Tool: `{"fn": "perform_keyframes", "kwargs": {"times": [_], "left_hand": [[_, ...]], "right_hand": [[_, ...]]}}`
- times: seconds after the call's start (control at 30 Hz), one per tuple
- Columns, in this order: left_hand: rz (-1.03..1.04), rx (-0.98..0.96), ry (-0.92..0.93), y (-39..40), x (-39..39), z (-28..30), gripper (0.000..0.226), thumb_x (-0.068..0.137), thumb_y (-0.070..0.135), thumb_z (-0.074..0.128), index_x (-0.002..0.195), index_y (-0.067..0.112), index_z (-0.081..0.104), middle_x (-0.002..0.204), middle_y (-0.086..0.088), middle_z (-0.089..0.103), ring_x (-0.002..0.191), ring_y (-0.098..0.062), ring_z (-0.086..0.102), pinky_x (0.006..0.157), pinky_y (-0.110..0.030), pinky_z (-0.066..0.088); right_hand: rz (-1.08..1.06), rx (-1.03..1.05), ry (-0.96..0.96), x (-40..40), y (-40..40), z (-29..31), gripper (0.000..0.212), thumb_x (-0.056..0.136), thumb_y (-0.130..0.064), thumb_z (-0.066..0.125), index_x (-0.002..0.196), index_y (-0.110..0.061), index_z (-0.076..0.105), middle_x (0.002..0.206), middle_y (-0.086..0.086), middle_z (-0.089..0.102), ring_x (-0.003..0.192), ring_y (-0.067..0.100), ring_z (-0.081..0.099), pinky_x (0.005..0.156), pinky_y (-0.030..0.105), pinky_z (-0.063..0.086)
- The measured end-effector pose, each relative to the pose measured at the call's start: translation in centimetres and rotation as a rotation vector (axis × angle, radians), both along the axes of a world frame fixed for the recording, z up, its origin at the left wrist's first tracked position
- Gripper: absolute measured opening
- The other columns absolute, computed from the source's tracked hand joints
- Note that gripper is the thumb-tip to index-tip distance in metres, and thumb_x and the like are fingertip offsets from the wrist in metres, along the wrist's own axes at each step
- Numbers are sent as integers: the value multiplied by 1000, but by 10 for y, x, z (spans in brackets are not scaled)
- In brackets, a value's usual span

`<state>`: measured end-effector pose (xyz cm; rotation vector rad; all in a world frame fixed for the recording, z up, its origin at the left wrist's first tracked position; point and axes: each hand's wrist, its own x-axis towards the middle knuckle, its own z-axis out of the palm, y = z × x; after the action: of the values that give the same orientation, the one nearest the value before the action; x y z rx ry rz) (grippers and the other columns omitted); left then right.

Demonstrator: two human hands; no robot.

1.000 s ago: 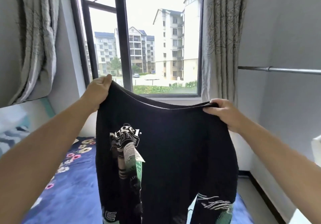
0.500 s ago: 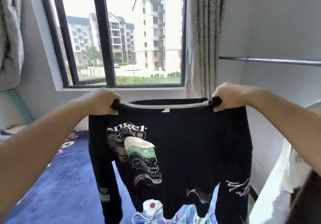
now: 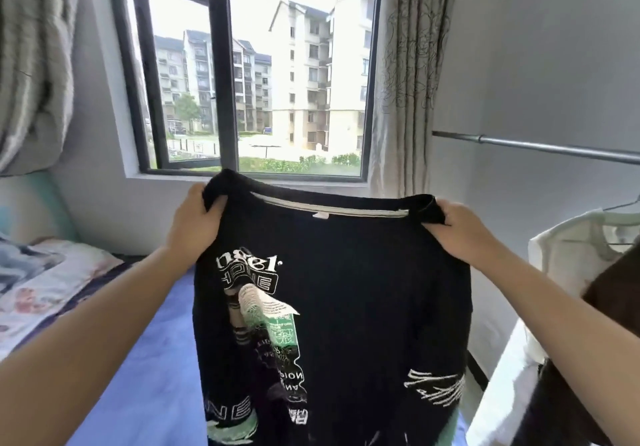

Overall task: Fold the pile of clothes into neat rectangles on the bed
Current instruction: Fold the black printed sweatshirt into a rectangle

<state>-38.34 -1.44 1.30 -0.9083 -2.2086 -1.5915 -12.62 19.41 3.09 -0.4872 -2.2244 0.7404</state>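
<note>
A black shirt (image 3: 346, 289) is held up in the air over the bed (image 3: 149, 369). Its top edge is gripped at one corner by the left hand (image 3: 194, 224) and at the other by the right hand (image 3: 464, 231). The window (image 3: 256, 75) is seen behind it.

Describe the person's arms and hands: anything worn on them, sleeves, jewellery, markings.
Both forearms are bare as far as the frame shows, with no sleeve in view. The left hand and right hand wear no gloves, and no rings, watch, bracelet or markings are visible.
</note>
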Motion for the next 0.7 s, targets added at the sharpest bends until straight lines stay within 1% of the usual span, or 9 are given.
{"fn": "perform_keyframes", "kwargs": {"times": [0.07,0.17,0.23,0.33,0.43,0.57,0.63,0.67,0.7], "left_hand": [[6,-42,23,-31,16,-3,19,97,20,45,108,4,45,87,-5,51,89,-24,48,75,-31,33],[37,-110,25,-77,34,-8,30,97,20,46,117,-1,52,99,-16,58,94,-29,54,78,-31,37],[55,-148,42,-109,44,-14,28,96,18,47,113,-3,56,95,-17,58,89,-28,54,73,-29,37],[80,-232,115,-156,56,-16,22,95,12,50,104,-5,61,85,-12,55,81,-25,51,60,-28,32],[178,-308,220,-196,55,-12,23,93,12,51,105,-5,62,90,-23,60,93,-37,56,73,-32,35],[344,-475,330,-246,39,-9,27,94,19,50,105,-3,61,97,-30,61,98,-43,55,82,-41,39],[385,-536,391,-266,18,-12,27,94,20,49,104,-3,60,96,-31,61,97,-45,55,82,-43,40],[391,-570,402,-270,8,-15,28,94,21,49,105,-2,60,96,-31,61,97,-45,55,82,-44,40],[389,-629,403,-276,-7,-21,30,95,23,48,107,-1,60,98,-31,61,98,-45,54,83,-44,40]], "right_hand": [[57,-4,-30,11,-22,-3,24,89,-1,54,86,-25,54,77,-15,54,72,-3,49,58,-1,39],[139,-36,-56,23,-57,-8,32,87,0,55,77,-30,55,77,-15,56,69,-6,52,56,-1,38],[220,-88,-48,29,-83,-18,33,86,2,57,77,-30,57,75,-14,57,62,-10,57,55,-1,39],[291,-130,-69,32,-123,-27,22,85,0,59,81,-22,62,74,-13,59,58,-17,56,54,-1,40],[364,-211,-132,27,-156,-27,24,88,-5,59,79,-27,60,75,-13,61,58,-12,59,53,0,42],[347,-29,-319,-1,-187,-26,14,90,-16,57,88,-28,62,79,-16,60,70,-4,57,61,1,44],[281,129,-435,-26,-197,-33,10,92,-21,55,94,-19,64,81,-7,61,77,9,58,72,14,47],[253,194,-482,-36,-199,-37,12,92,-24,55,89,-16,64,79,-3,60,78,14,57,71,19,46],[236,238,-520,-50,-202,-43,16,92,-25,55,81,-16,61,74,-1,58,75,16,55,65,17,43]]}}
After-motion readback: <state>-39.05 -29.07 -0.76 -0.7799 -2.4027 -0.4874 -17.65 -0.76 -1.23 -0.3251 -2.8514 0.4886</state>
